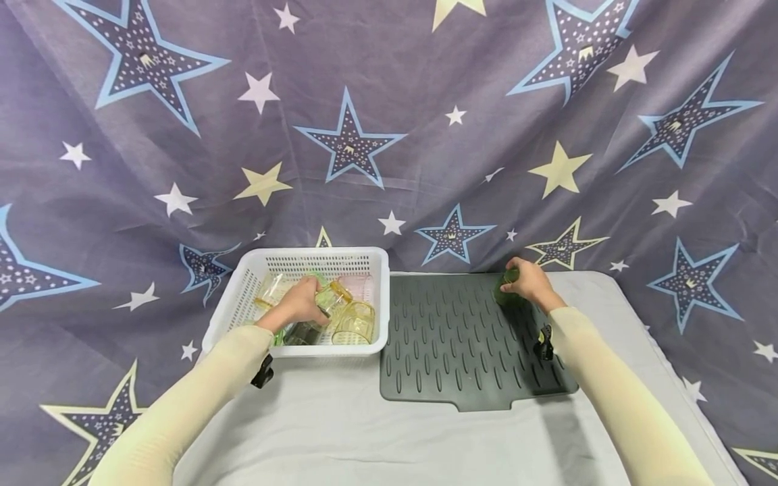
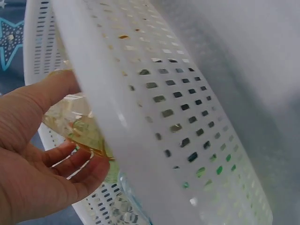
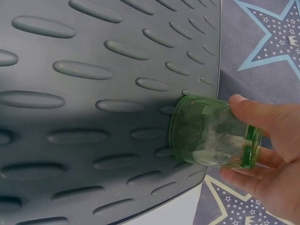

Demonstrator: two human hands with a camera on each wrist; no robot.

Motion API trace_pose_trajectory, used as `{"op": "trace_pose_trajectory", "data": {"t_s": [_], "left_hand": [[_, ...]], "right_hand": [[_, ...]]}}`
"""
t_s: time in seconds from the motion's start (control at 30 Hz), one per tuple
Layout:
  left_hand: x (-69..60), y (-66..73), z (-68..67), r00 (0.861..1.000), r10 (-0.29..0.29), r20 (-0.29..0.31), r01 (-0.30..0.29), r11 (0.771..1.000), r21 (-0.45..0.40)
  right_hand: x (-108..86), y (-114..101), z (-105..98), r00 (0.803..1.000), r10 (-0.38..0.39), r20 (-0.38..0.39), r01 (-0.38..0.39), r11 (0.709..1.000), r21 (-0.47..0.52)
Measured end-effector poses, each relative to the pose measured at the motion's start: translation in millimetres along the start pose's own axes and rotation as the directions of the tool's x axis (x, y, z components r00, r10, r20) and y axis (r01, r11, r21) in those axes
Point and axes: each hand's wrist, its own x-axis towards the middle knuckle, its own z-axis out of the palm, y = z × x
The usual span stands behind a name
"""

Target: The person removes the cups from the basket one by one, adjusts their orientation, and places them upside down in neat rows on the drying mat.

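Note:
My left hand (image 1: 302, 304) reaches into the white perforated basket (image 1: 316, 252). It grips a clear amber-rimmed glass (image 2: 79, 129), thumb on one side and fingers on the other; the basket wall hides part of the glass in the left wrist view. A yellow-tinted glass (image 1: 354, 324) lies beside that hand. At the back right of the dark grey ribbed mat (image 1: 444, 344), my right hand (image 1: 530, 280) holds a green glass (image 3: 206, 133) between thumb and fingers. One end of the green glass faces the mat and appears to touch it.
Other glasses lie in the basket, including a pink-tinted one (image 1: 357, 287) and a yellowish one (image 1: 273, 289) at the left. The basket stands left of the mat on a white-covered table (image 1: 365, 432). A star-patterned cloth (image 1: 389, 169) hangs behind.

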Motion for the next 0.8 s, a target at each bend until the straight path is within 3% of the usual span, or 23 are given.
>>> {"op": "trace_pose_trajectory", "data": {"t_s": [0.2,0.4,0.6,0.8], "left_hand": [[2.3,0.0,7.5,0.999,0.005,-0.032,-0.002,0.997,0.083],[7.4,4.0,12.3,0.999,-0.048,0.000,0.047,0.979,0.196],[9.5,6.8,13.3,0.998,-0.057,-0.016,0.059,0.975,0.214],[13.0,9.8,8.5,1.000,-0.020,-0.005,0.021,0.981,0.195]], "right_hand": [[-2.0,0,0,0.999,-0.015,-0.037,0.016,1.000,0.023],[-0.5,0,3,0.999,-0.008,-0.037,0.009,1.000,0.020],[-1.5,0,5,1.000,0.001,-0.029,0.000,1.000,0.015],[-3.0,2,3,1.000,0.011,-0.015,-0.011,0.999,0.036]]}}
